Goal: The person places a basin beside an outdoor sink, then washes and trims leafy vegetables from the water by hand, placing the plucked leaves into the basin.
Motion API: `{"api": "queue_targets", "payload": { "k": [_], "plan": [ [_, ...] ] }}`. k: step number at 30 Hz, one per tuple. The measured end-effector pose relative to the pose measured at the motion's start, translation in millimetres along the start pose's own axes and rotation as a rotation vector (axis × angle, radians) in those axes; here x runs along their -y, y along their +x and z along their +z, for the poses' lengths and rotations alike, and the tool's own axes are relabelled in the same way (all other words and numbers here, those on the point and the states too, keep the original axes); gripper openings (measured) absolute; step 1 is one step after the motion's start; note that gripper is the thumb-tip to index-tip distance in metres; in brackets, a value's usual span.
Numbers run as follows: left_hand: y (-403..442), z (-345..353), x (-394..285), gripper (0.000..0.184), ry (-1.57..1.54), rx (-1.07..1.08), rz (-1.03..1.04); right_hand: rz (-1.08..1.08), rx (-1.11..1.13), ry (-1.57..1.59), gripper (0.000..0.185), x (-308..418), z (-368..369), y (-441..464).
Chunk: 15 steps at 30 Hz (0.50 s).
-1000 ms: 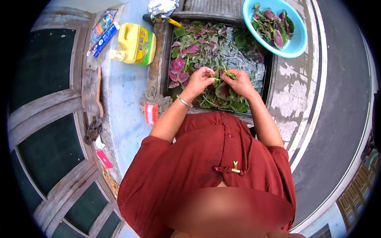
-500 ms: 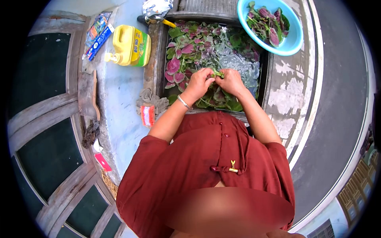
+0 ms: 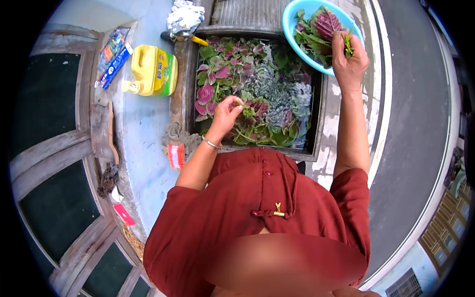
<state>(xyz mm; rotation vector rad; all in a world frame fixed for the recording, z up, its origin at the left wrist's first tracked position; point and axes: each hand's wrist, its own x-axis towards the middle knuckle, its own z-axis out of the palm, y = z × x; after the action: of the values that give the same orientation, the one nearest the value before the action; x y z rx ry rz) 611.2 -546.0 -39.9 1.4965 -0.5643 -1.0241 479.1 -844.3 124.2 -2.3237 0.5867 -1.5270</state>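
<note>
The left hand (image 3: 225, 118) is over the left half of the dark basin (image 3: 321, 106), with its arm bent. Its thumb and fingertips pinch a leafy sprig (image 3: 248, 112) just above the wet leaves (image 3: 222, 57). The right arm reaches farther out, past the basin's right edge. The right hand (image 3: 350, 69) is over the blue bowl (image 3: 289, 28), fingers curled, with its grip closed on some green stems (image 3: 348, 47).

At the far left are wooden frames (image 3: 52, 146) with dark panes. Next comes a pale blue surface (image 3: 141, 123) with a yellow jug (image 3: 157, 74). A red and white brush (image 3: 175, 156) and a grey cloth (image 3: 179, 136) lie by the basin's bottom left corner. Purple and green leaves lie in the basin's water. The bowl, with more leaves in it, sits at the basin's top right corner. Smooth grey ground (image 3: 420, 123) runs along the right.
</note>
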Motion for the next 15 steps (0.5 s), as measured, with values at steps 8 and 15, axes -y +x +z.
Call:
{"api": "queue_targets", "payload": {
  "k": [8, 15],
  "plan": [
    [-4, -2, -19, 0.005, -0.161, -0.081, -0.068, 0.446, 1.038, -0.594, 0.062, -110, 28, -43],
    [-3, -14, -13, 0.011, -0.617, -0.127, -0.176, 0.155, 0.559, -0.635, 0.051, -91, 26, -46]
  ]
}}
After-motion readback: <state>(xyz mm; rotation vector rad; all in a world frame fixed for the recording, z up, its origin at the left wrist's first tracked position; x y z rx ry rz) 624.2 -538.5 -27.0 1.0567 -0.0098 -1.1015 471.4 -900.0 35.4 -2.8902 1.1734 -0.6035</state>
